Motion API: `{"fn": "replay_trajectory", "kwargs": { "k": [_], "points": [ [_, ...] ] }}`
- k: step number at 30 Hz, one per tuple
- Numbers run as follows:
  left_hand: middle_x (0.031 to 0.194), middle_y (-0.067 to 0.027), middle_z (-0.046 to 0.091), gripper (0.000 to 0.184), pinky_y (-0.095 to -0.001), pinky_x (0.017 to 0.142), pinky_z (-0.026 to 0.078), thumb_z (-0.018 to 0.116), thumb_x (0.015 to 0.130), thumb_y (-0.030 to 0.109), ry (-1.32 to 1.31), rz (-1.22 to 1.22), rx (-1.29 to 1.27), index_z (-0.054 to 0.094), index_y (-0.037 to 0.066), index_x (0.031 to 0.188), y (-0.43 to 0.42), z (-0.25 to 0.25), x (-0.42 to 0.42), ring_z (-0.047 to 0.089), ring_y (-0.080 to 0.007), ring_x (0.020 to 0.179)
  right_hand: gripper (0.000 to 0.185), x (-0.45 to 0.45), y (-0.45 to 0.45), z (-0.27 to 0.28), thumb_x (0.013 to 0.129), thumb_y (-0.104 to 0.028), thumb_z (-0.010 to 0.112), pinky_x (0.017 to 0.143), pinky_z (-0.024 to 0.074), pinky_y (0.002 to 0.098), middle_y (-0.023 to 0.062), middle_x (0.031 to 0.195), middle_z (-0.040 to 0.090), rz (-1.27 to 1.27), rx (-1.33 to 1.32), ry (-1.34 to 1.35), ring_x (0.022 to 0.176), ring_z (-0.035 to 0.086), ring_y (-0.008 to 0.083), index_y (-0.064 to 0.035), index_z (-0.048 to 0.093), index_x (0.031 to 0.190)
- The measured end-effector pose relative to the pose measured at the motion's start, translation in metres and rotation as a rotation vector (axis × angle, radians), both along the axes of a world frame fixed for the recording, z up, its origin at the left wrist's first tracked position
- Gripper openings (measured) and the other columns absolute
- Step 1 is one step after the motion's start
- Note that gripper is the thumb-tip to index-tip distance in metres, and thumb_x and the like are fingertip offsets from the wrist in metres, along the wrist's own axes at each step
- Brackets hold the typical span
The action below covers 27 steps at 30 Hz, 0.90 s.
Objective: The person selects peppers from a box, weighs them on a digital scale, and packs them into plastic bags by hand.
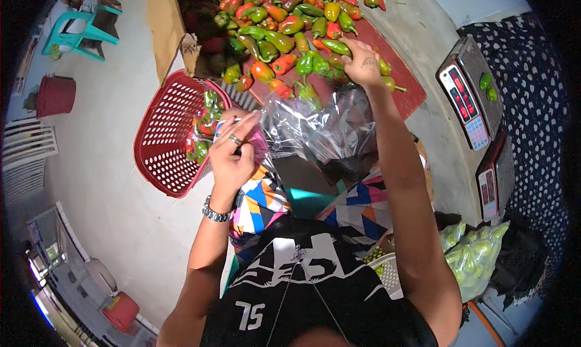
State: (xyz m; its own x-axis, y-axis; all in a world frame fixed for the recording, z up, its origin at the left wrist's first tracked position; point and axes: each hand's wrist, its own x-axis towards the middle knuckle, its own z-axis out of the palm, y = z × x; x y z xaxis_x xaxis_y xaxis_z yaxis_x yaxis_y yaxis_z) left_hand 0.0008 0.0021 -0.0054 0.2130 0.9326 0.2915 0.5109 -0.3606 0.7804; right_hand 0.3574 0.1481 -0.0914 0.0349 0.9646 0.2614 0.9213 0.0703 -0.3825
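Right hand point(361, 63): far, right of centre; fingers and thumb closed on one end of a long green pepper point(334, 46). Left hand point(235, 150): nearer, left of centre, at the left edge of a clear plastic bag point(339, 124); cannot tell whether its fingertips clamp the film.

Heap of peppers point(281, 41): far centre; red, orange, yellow and green, partly on a red board point(387, 43).

Red basket point(166, 129): perforated, left of the left hand; wrapped peppers point(207, 128) along its right side.

Clear plastic bag: crumpled, between the hands, at the heap's near edge.

Digital scale point(463, 99): right; red figures lit, two small green pieces point(486, 81) on its plate.

Watch point(216, 211): metal links, left wrist.

Ring point(235, 140): one, on a left finger.
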Motion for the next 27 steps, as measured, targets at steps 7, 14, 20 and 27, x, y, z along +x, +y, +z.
{"fn": "replay_trajectory", "kwargs": {
  "k": [7,14,20,27],
  "points": [
    [0.125,-0.0130,0.073,0.054,-0.0461,0.116,0.040,0.050,0.073,-0.003,0.010,0.005,-0.012,0.074,0.005,0.121,0.001,-0.001,-0.001,0.069,-0.0265,0.119,0.031,0.021,0.031,-0.011,0.101,-0.031,0.060,0.075,0.0562,0.0400,0.0126,0.098,0.075,-0.277,-0.082,0.756,0.082,0.072,0.0288,-0.0037,0.071,0.112],
    [0.125,-0.0126,0.073,0.056,-0.0466,0.115,0.041,0.049,0.072,-0.004,0.020,0.006,-0.007,0.074,0.006,0.121,0.002,0.001,0.001,0.069,-0.0267,0.118,0.033,-0.005,0.033,0.005,0.106,-0.028,0.054,0.071,0.0593,0.0291,0.0132,0.107,0.072,-0.253,-0.047,1.458,0.089,0.074,0.0228,0.0020,0.062,0.117],
    [0.125,-0.0133,0.074,0.054,-0.0468,0.116,0.040,0.050,0.073,-0.005,0.014,0.000,-0.017,0.073,0.003,0.120,0.001,0.001,0.000,0.068,-0.0271,0.122,0.053,-0.051,0.018,-0.017,0.082,-0.015,0.073,0.094,0.0511,0.0443,0.0097,0.118,0.069,0.382,-0.165,0.173,0.107,0.066,0.0298,-0.0172,0.063,0.134],
    [0.122,-0.0138,0.074,0.055,-0.0471,0.114,0.042,0.049,0.073,-0.003,0.003,0.010,0.004,0.074,0.006,0.121,0.000,0.001,-0.001,0.070,-0.0282,0.117,0.050,-0.084,0.007,0.007,0.081,-0.019,0.078,0.098,0.0461,0.0451,0.0141,0.118,0.063,0.321,-0.133,-0.069,0.114,0.059,0.0321,-0.0073,0.059,0.125]
  ]
}}
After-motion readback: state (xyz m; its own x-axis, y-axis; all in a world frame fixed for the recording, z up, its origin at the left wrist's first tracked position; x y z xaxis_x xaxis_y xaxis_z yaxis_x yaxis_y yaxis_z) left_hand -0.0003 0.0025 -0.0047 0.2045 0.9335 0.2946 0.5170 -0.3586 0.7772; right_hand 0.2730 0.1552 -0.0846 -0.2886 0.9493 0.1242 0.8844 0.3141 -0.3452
